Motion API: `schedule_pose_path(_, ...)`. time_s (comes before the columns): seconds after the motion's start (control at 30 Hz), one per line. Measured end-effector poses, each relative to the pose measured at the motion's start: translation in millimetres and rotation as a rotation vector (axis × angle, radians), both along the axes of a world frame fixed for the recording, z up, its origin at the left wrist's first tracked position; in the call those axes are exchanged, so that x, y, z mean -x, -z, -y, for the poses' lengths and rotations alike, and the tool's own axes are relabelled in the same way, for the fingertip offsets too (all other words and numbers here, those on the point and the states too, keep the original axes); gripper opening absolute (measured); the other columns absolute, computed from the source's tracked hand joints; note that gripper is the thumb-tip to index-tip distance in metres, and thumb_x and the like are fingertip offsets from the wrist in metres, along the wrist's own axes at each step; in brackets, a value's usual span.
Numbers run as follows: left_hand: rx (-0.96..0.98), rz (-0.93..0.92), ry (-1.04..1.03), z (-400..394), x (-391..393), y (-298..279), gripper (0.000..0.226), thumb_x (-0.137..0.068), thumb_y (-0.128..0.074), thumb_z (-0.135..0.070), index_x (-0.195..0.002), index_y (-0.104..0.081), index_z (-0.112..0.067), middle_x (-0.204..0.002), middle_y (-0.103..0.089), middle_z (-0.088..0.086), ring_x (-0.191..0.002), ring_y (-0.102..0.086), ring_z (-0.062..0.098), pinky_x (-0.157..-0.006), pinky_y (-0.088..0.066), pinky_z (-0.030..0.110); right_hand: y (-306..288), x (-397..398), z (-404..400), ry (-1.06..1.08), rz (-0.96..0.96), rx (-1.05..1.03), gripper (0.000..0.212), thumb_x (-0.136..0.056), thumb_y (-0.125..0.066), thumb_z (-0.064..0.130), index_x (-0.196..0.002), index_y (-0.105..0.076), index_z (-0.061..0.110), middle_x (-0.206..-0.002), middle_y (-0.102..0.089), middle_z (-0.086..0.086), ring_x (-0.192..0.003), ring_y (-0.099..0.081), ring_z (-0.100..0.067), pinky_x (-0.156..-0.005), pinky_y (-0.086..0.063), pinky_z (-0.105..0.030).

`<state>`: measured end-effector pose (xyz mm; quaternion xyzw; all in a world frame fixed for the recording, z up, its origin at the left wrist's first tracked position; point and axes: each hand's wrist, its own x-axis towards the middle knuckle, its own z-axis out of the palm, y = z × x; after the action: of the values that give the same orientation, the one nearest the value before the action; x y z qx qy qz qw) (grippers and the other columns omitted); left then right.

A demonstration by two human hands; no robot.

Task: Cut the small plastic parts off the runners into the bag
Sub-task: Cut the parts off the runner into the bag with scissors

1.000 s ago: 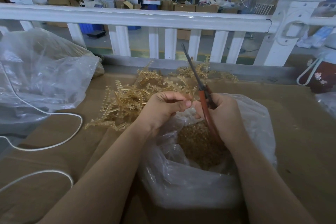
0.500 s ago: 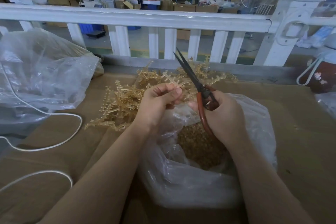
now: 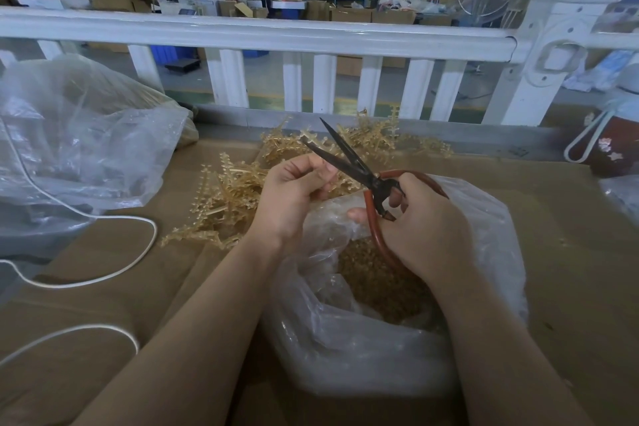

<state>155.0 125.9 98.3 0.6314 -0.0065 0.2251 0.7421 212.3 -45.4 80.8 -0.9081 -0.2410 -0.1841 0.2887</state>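
My right hand (image 3: 420,228) grips red-handled scissors (image 3: 359,173) whose dark blades are spread apart and point up and left. My left hand (image 3: 290,197) pinches a translucent amber runner (image 3: 340,183) just left of the blades, over the mouth of a clear plastic bag (image 3: 363,349). Several small amber cut parts (image 3: 377,284) lie inside the bag. A pile of amber runners (image 3: 228,197) lies on the cardboard behind and left of my hands.
A large crumpled clear bag (image 3: 79,142) sits at the left with a white cord (image 3: 114,270) looping across the cardboard-covered table (image 3: 570,252). A white railing (image 3: 262,34) runs along the far edge. A dark red flask (image 3: 615,145) stands at far right.
The scissor blades went from shut and upright to wide apart, tilting left toward the runner. My left hand lifted the runner up to the blades.
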Motion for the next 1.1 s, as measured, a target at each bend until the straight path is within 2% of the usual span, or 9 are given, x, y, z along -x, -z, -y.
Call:
schedule_pose_path(0.2, 0.036, -0.002, 0.019, 0.6, 1.0, -1.7, 0.03, -0.093, -0.059, -0.002, -0.066, -0.066, -0.013, -0.067, -0.047, 0.008, -0.063, -0.039, 0.013, -0.065, -0.039, 0.021, -1.6, 1.4, 0.5, 0.009, 0.019, 0.01, 0.071, -0.059, -0.038, 0.095, -0.082, -0.051, 0.029, -0.073, -0.048, 0.023, -0.065, -0.045, 0.003, -0.054, -0.031, -0.014)
schedule_pose_path(0.33, 0.053, -0.003, 0.035, 1.3, 2.8, -4.1, 0.038, -0.093, -0.06, -0.004, -0.061, -0.071, -0.021, -0.068, -0.048, 0.005, -0.065, -0.038, 0.014, -0.067, -0.038, 0.024, -0.9, 2.5, 0.7, 0.038, 0.062, 0.04, 0.054, -0.071, -0.059, 0.083, -0.077, -0.051, 0.03, -0.069, -0.052, 0.02, -0.061, -0.045, 0.001, -0.052, -0.029, -0.014)
schedule_pose_path(0.4, 0.053, -0.001, 0.048, 1.7, 3.4, -4.9, 0.038, -0.094, -0.06, -0.006, -0.061, -0.072, -0.022, -0.069, -0.047, 0.004, -0.066, -0.038, 0.013, -0.067, -0.038, 0.022, 0.2, 2.5, 0.4, 0.057, 0.078, 0.037, 0.051, -0.073, -0.062, 0.079, -0.076, -0.053, 0.028, -0.068, -0.052, 0.019, -0.059, -0.045, 0.0, -0.052, -0.031, -0.015)
schedule_pose_path(0.67, 0.087, -0.007, 0.051, 1.4, 3.0, -4.7, 0.035, -0.094, -0.06, -0.005, -0.064, -0.072, -0.019, -0.07, -0.05, 0.003, -0.066, -0.04, 0.011, -0.066, -0.04, 0.019, -1.9, 7.3, -0.4, 0.06, 0.135, -0.014, 0.054, -0.071, -0.059, 0.079, -0.066, -0.045, 0.027, -0.06, -0.049, 0.015, -0.053, -0.043, -0.002, -0.049, -0.03, -0.018)
schedule_pose_path(0.8, 0.103, -0.011, 0.049, 0.3, 2.6, -3.4, 0.03, -0.094, -0.061, -0.005, -0.068, -0.07, -0.016, -0.068, -0.053, 0.001, -0.065, -0.043, 0.01, -0.066, -0.042, 0.018, 0.0, 5.8, -0.4, 0.061, 0.154, -0.006, 0.061, -0.07, -0.053, 0.083, -0.066, -0.051, 0.022, -0.059, -0.051, 0.012, -0.053, -0.047, -0.007, -0.049, -0.037, -0.019)
schedule_pose_path(0.97, 0.112, -0.022, 0.044, -0.7, 1.3, -1.3, 0.019, -0.094, -0.062, -0.008, -0.075, -0.066, -0.009, -0.067, -0.057, -0.002, -0.064, -0.045, 0.009, -0.066, -0.043, 0.018, 1.7, 3.7, -0.4, 0.058, 0.144, -0.02, 0.055, -0.073, -0.062, 0.079, -0.064, -0.046, 0.026, -0.056, -0.048, 0.014, -0.051, -0.046, -0.007, -0.047, -0.034, -0.017)
schedule_pose_path(1.1, 0.145, -0.061, 0.036, -1.4, 0.0, -0.3, 0.014, -0.091, -0.065, -0.01, -0.077, -0.066, -0.009, -0.067, -0.062, -0.003, -0.062, -0.05, 0.007, -0.065, -0.046, 0.017, 3.5, 2.4, -3.2, 0.047, 0.095, -0.037, 0.05, -0.074, -0.064, 0.077, -0.071, -0.057, 0.027, -0.059, -0.051, 0.02, -0.054, -0.048, -0.001, -0.05, -0.037, -0.016)
